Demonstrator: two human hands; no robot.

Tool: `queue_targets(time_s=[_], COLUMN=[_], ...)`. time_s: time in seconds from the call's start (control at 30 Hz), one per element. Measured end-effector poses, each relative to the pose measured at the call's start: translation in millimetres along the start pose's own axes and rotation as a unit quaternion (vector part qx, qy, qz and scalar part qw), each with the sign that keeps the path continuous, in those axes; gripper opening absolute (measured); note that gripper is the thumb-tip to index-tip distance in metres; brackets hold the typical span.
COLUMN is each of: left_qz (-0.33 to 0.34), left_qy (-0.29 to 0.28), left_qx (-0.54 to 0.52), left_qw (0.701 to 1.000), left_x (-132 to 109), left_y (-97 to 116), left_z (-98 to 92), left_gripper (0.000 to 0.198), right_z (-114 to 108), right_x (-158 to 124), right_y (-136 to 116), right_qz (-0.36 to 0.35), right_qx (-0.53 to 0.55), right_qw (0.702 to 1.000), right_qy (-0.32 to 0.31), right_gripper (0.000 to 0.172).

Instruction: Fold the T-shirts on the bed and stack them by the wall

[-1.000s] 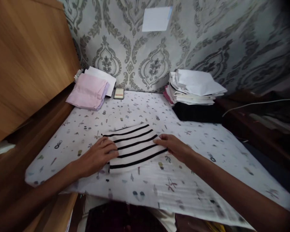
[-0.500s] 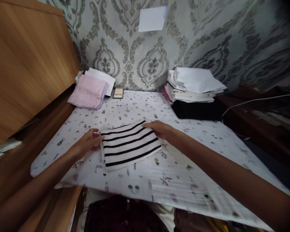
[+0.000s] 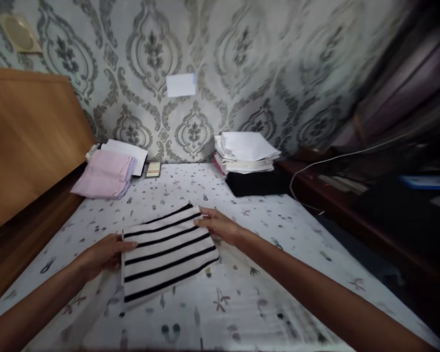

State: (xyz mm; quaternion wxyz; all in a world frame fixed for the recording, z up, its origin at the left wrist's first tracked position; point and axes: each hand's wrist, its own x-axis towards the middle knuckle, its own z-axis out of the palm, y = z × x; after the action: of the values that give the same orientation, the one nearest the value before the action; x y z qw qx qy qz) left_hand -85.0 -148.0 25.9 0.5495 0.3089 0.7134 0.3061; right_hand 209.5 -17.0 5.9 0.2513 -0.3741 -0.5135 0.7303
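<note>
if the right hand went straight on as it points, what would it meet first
Past the black-and-white striped cloth it holds, the right hand would likely meet the folded pink cloth, though depth is unclear.

No text, label or number can be read.

Before you, the folded black-and-white striped cloth (image 3: 168, 256) is over the white printed bedsheet (image 3: 242, 288), between your left hand (image 3: 104, 254) at its left edge and your right hand (image 3: 220, 226) at its far right corner. Beyond it, to your left, lies the folded pink cloth (image 3: 102, 173), with the small cream rectangular item (image 3: 153, 169) to its right. Beyond, to your right, the stack of folded white cloth (image 3: 247, 146) has the folded black cloth (image 3: 254, 184) at its near side. The grey patterned wall (image 3: 201, 39) stands behind them all.
</note>
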Motion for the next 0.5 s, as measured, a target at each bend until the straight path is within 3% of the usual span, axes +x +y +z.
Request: queue_targets(time_s=[0.1,0.2,0.33,0.5], left_qz=[0.002,0.038,0.139,0.281], left_qy=[-0.002,-0.009,-0.053,-0.130], left_qx=[-0.019,-0.019,-0.028,-0.100], left_qw=[1.000,0.999,0.989,0.946], left_x=[-1.8,-4.9,1.7,39.6], left_y=[13.5,41.5,91.7,170.1], left_z=[14.6,38.6,81.1,140.4], left_gripper=[0.048,0.052,0.053,0.052], right_z=[-18.0,-44.4,-91.1,-162.2], right_x=[-19.9,-36.8,-51.4,-53.8], right_y=[-3.2,-11.2,-32.9,-85.2], right_qz=[-0.055,-0.088,-0.124,-0.188], right_qx=[-0.033,-0.045,-0.020,-0.013], right_qw=[0.998,0.995,0.986,0.957], right_qy=[-0.017,0.023,0.107,0.220], right_gripper=[0.043,0.045,0.052,0.046])
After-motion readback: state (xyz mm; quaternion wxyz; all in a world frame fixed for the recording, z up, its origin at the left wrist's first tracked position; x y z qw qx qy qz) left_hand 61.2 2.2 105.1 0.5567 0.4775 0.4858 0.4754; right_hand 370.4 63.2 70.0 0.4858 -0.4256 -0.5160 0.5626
